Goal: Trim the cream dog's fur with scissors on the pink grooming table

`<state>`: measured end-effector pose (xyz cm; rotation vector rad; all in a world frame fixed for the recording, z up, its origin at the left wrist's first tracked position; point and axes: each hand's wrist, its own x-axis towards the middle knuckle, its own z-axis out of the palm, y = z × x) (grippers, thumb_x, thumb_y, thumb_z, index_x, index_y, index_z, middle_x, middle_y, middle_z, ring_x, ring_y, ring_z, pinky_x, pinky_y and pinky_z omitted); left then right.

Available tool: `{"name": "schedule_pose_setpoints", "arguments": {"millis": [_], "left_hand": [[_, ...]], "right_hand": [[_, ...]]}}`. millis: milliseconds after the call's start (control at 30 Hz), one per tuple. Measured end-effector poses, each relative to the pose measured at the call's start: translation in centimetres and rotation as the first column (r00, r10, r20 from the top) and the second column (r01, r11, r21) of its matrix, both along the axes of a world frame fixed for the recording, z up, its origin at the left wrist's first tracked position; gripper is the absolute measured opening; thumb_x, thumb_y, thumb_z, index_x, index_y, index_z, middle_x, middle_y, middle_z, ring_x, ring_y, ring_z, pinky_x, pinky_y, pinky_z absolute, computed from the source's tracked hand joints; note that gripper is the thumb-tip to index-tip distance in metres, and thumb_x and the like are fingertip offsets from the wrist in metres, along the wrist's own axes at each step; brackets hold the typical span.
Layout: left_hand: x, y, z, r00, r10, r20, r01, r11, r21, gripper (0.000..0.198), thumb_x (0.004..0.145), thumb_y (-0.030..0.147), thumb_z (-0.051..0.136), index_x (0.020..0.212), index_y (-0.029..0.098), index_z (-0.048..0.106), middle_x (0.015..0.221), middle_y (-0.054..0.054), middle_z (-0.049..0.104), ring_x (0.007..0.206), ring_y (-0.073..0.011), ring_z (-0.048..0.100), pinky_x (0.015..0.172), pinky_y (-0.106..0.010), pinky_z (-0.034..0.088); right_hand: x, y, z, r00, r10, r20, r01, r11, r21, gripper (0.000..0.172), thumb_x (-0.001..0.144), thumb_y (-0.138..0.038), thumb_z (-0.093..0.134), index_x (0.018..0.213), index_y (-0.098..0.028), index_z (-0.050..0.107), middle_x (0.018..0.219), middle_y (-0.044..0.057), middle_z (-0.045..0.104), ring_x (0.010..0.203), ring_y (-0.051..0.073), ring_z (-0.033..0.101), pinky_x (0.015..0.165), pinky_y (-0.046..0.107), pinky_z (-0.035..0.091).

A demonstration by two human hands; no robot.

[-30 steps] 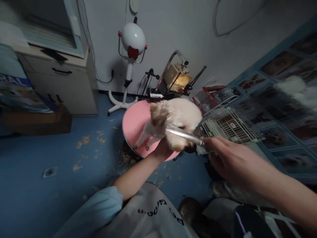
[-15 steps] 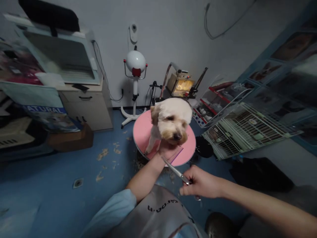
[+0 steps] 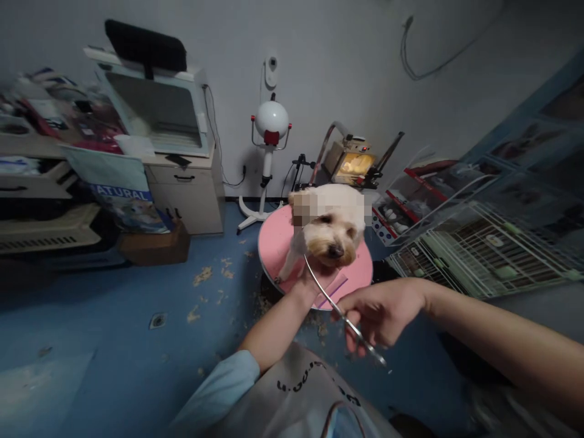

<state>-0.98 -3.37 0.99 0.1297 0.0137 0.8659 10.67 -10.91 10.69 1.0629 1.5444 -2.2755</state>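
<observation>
Grips the scissors in the right hand, with bent fingers closed part-way around the handles; cannot tell, from so edge-on a view, whether with a finger through either loop or with the blades apart. Cups the left hand under the chin of the dog, with most of those fingers out of sight, so cannot tell how far closed.

Compared with a second ago, no longer holds the blades across the muzzle: pulls them back toward the grey apron and rolls them over to show a thin, curved edge. Slants them past the left wrist, tip near the dog's throat; cannot tell whether touching the fur or only in front of it. Keeps the left hand at the chin, with the dog's face now forward instead of bent aside.

Probably amounts to a pause in the trim, for a look or a change of grip, rather than a snip under way.

Has the dog on the round pink table, beyond a purple-edged strip; cannot tell whether held or just lying there.
</observation>
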Motion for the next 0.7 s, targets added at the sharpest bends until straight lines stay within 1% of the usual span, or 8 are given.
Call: {"name": "schedule_pose_setpoints", "arguments": {"millis": [33, 100, 200, 300, 400, 533, 633, 700], "left_hand": [[0.0, 0.0, 0.1, 1.000, -0.013, 0.017, 0.013, 1.000, 0.000, 0.042, 0.098, 0.033, 0.036, 0.131, 0.017, 0.057, 0.139, -0.009, 0.058, 0.141, -0.0254, 0.043, 0.115, -0.046, 0.040], [-0.1, -0.1, 0.2, 1.000, -0.016, 0.026, 0.017, 0.999, -0.042, 0.039, 0.098, 0.030, 0.037, 0.126, 0.015, 0.060, 0.135, -0.009, 0.061, 0.141, -0.0244, 0.043, 0.116, -0.043, 0.039], [-0.1, -0.3, 0.3, 0.999, 0.012, -0.036, -0.018, 0.985, -0.170, 0.035, 0.096, 0.027, 0.039, 0.117, 0.013, 0.064, 0.131, -0.008, 0.064, 0.141, -0.0243, 0.043, 0.117, -0.040, 0.039], [-0.1, -0.4, 0.3, 0.998, 0.013, -0.056, -0.027, 0.969, -0.245, 0.032, 0.095, 0.027, 0.042, 0.113, 0.016, 0.066, 0.131, -0.006, 0.064, 0.141, -0.0229, 0.044, 0.117, -0.037, 0.039], [0.0, -0.3, 0.3, 0.999, -0.007, -0.040, -0.004, 0.966, -0.260, 0.033, 0.094, 0.024, 0.042, 0.116, 0.017, 0.066, 0.130, -0.005, 0.065, 0.139, -0.0210, 0.046, 0.115, -0.037, 0.042], [-0.1, 0.0, 0.3, 1.000, -0.015, -0.011, 0.012, 0.970, -0.244, 0.038, 0.095, 0.026, 0.041, 0.124, 0.017, 0.062, 0.131, -0.007, 0.064, 0.138, -0.0221, 0.048, 0.113, -0.039, 0.043], [-0.2, 0.1, 0.5, 1.000, -0.022, 0.000, 0.022, 0.978, -0.209, 0.036, 0.095, 0.026, 0.040, 0.122, 0.016, 0.063, 0.130, -0.007, 0.064, 0.138, -0.0221, 0.047, 0.113, -0.039, 0.043], [-0.2, 0.1, 0.7, 1.000, -0.008, -0.025, 0.003, 0.979, -0.205, 0.034, 0.095, 0.022, 0.040, 0.117, 0.016, 0.065, 0.129, -0.007, 0.065, 0.138, -0.0216, 0.047, 0.113, -0.038, 0.042]], "right_hand": [[0.4, 0.3, 0.3, 1.000, -0.007, -0.012, 0.007, 1.000, -0.011, 0.067, 0.065, -0.036, 0.087, 0.119, -0.016, 0.051, 0.093, 0.004, 0.069, 0.080, 0.015, 0.070, 0.071, 0.026, 0.055], [0.8, 0.9, 1.2, 0.999, -0.037, -0.007, 0.037, 0.999, 0.008, 0.065, 0.065, -0.040, 0.088, 0.116, -0.015, 0.056, 0.093, 0.005, 0.070, 0.080, 0.016, 0.071, 0.071, 0.027, 0.057], [0.8, 1.5, 2.6, 0.996, -0.090, 0.017, 0.088, 0.993, 0.084, 0.064, 0.069, -0.043, 0.085, 0.119, -0.014, 0.058, 0.097, 0.007, 0.070, 0.083, 0.017, 0.072, 0.074, 0.029, 0.058], [0.6, 1.5, 3.1, 0.992, -0.107, 0.061, 0.096, 0.982, 0.161, 0.061, 0.069, -0.040, 0.086, 0.117, -0.014, 0.059, 0.093, 0.005, 0.070, 0.079, 0.014, 0.070, 0.071, 0.026, 0.058], [0.5, 1.2, 3.0, 0.991, -0.084, 0.103, 0.064, 0.982, 0.178, 0.062, 0.066, -0.038, 0.088, 0.115, -0.013, 0.059, 0.090, 0.004, 0.070, 0.076, 0.013, 0.069, 0.070, 0.025, 0.058], [0.7, 1.0, 3.0, 0.988, -0.084, 0.131, 0.057, 0.979, 0.197, 0.064, 0.067, -0.039, 0.087, 0.117, -0.013, 0.059, 0.089, 0.004, 0.070, 0.076, 0.013, 0.069, 0.070, 0.026, 0.058], [0.7, 1.1, 3.2, 0.989, -0.104, 0.101, 0.082, 0.976, 0.203, 0.061, 0.067, -0.040, 0.086, 0.115, -0.012, 0.060, 0.090, 0.005, 0.070, 0.078, 0.014, 0.069, 0.070, 0.026, 0.058], [0.7, 1.3, 3.2, 0.988, -0.135, 0.078, 0.115, 0.969, 0.220, 0.060, 0.069, -0.041, 0.084, 0.116, -0.013, 0.060, 0.093, 0.006, 0.070, 0.081, 0.015, 0.069, 0.070, 0.026, 0.058]]}}
